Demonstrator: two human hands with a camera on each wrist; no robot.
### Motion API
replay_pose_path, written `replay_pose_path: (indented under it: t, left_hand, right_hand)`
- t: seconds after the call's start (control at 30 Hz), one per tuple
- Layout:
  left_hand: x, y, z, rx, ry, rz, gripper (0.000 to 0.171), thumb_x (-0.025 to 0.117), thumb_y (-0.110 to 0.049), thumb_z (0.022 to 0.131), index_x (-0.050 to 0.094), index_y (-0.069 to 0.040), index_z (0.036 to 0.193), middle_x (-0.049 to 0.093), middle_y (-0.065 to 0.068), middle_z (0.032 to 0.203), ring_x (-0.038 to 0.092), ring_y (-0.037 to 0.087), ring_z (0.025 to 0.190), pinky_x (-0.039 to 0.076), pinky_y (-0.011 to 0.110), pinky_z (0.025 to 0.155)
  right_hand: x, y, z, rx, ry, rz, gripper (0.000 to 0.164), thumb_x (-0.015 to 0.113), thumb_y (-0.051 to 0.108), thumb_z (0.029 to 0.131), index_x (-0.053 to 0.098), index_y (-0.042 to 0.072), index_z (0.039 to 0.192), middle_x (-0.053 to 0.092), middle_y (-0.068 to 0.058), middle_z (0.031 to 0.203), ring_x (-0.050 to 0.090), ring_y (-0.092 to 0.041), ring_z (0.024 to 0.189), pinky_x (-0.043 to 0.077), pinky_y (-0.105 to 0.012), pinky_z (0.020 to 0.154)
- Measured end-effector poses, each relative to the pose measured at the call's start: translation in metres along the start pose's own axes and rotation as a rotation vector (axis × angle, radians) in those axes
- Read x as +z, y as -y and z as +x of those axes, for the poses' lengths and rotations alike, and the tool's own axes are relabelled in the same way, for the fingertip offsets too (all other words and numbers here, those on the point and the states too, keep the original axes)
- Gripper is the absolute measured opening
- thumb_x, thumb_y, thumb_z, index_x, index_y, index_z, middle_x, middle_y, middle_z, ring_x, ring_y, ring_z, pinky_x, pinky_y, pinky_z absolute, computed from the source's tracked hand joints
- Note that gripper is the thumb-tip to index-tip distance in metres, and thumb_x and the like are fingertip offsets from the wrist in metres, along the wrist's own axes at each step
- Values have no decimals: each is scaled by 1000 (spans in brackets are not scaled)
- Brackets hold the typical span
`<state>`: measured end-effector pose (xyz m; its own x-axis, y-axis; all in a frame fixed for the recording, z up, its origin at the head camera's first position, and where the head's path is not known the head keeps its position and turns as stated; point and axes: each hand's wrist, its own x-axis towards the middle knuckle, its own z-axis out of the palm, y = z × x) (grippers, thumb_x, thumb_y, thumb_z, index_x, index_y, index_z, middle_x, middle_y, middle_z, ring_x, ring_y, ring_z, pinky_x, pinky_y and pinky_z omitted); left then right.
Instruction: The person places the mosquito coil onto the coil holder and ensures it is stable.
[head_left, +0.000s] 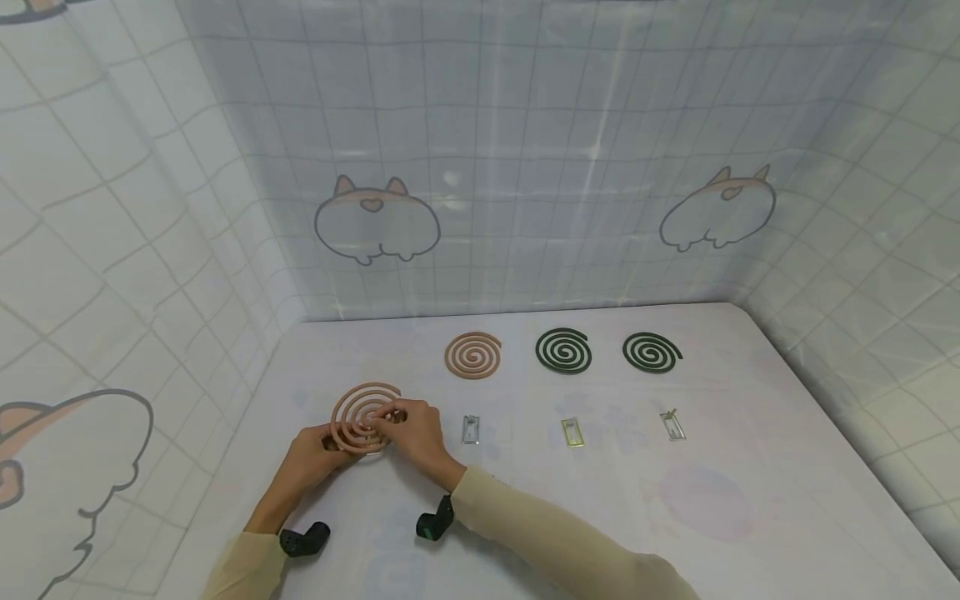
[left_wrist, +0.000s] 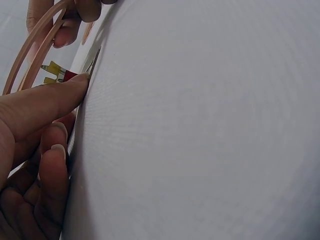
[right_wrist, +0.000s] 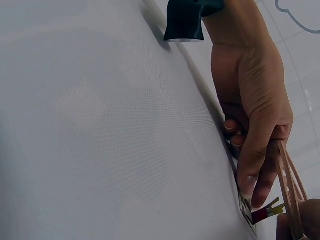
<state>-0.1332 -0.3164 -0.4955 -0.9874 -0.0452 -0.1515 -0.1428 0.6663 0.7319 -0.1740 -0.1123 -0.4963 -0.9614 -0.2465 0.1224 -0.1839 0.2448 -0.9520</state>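
My right hand pinches a brown mosquito coil near its centre, at the left of the table. The coil is tilted over a small metal coil stand, whose raised prong is red and yellow. Low at the coil's left side, my left hand grips the stand's base between thumb and fingers, down at the table surface. In the left wrist view the forked yellow tip of the prong points toward the coil. From above, the coil hides most of the stand.
A second brown coil and two green coils lie in a row at the back. Before them lie a silver stand, a yellowish stand and another silver stand. Patterned cloth walls surround the table.
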Motion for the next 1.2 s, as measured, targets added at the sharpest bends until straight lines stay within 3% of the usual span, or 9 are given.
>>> replay_pose_path:
  t: [0.53,0.8,1.2]
  left_hand:
    - [1,0,1,27,-10,-1,24,81,-6,82,71,1,103,57,3,73,50,19,69,41,29,57]
    - [2,2,2,36,-13,-5,25,82,-9,84,72,1,104,57,2,71,50,18,66,40,29,56]
    - [3,2,1,5,-1,-9,25,83,-12,85,71,1,102,54,3,70,49,19,65,39,30,55]
  right_hand:
    - [0,-4,-1,-9,1,-2,13,83,34,88,82,21,92,64,13,72,50,-2,62,38,-21,54]
    - [-1,-6,-1,-56,-4,-12,11,83,30,89,82,19,94,61,10,68,49,-3,59,37,-20,53]
    - [1,-5,-2,-41,33,-18,17,82,35,89,83,20,97,66,14,74,50,-2,62,38,-20,54]
